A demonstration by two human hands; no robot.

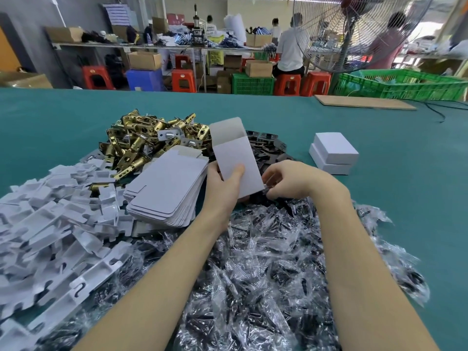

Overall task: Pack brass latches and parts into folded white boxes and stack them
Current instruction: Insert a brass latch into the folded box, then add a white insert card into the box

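My left hand (222, 183) grips a white box (234, 153) held upright, thumb on its front, its top flap open. My right hand (291, 179) is just right of the box's lower end, fingers curled over small dark parts in plastic; what they pinch is hidden. Behind the box lies a heap of brass latches (144, 140). A stack of flat unfolded white boxes (167, 188) sits left of my left hand. Two closed white boxes (334, 153) stand stacked on the green table (379, 148) at the right.
White plastic inserts (55, 224) are piled at the left. Clear bags of dark screws (266, 262) spread under my forearms. Black metal plates (268, 143) lie behind my right hand. A cardboard sheet (364, 101) lies at the far edge. People, a fan and crates are beyond.
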